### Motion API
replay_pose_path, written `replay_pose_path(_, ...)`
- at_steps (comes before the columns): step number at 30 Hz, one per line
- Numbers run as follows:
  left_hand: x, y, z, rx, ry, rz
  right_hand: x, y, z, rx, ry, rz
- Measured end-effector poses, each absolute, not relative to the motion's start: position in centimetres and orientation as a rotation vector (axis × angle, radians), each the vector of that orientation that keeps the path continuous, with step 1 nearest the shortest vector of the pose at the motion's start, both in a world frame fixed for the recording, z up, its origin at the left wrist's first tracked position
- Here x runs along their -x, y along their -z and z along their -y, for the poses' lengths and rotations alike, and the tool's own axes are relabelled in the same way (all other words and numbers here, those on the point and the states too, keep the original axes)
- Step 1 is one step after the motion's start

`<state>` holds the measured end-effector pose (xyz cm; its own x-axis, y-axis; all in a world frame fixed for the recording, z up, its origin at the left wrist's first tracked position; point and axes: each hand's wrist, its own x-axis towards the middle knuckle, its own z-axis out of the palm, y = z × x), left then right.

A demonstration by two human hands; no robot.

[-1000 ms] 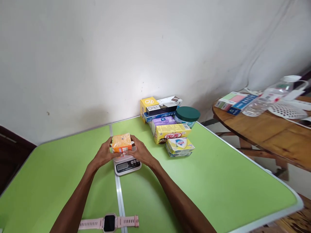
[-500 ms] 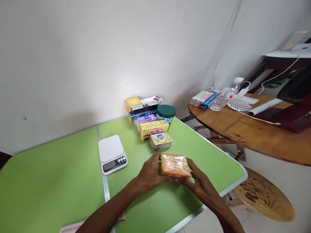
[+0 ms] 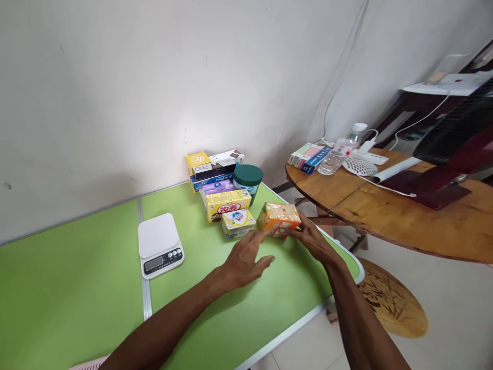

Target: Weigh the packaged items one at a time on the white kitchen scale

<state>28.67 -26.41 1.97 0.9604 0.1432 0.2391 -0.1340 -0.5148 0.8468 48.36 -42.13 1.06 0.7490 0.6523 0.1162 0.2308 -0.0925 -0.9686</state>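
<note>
An orange, plastic-wrapped box stands beside the yellow-and-white soap pack. My right hand grips its right side, thumb at the front. Just left of the box, my left hand hovers over the table with thumb and fingers apart, holding nothing. Behind the soap pack lie a yellow box with red lettering and a purple pack. A tub with a dark green lid stands behind the orange box.
A white kitchen scale sits on the green table. At the back are a blue box and a yellow box. On the right, a wooden table carries a water bottle; a round stool stands below.
The orange box has moved away from me, up beside the soap pack. My left hand has let go of it and opened; my right hand stays on it. The view has shifted right.
</note>
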Motion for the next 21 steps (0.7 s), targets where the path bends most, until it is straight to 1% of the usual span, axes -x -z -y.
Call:
replay_pose_path(5,-24.7,-2.5,23.8,-2.010,-0.496,-0.126,-49.9,-1.5,39.1,1.566,-0.476,0.703)
replay_pose_path(9,-24.3,-1.9,20.9,-2.051,-0.670,-0.338,-50.3,-1.0,37.6,1.543,-0.535,0.699)
replay_pose_path(13,-25.6,-0.5,19.3,-2.065,-0.576,-0.391,-50.2,-0.4,36.6,1.553,-0.515,0.688)
replay_pose_path(15,-26.4,0.1,19.1,-2.061,-0.524,-0.389,-49.6,-0.1,36.7,1.629,-0.429,0.665)
replay_pose_path(19,-27.8,1.3,18.9,-2.050,-0.482,-0.409,-45.7,0.8,37.8,1.888,-0.069,0.418)
replay_pose_path(21,-28.3,1.8,18.6,-2.052,-0.488,-0.402,-42.7,1.2,37.8,1.925,-0.034,0.336)
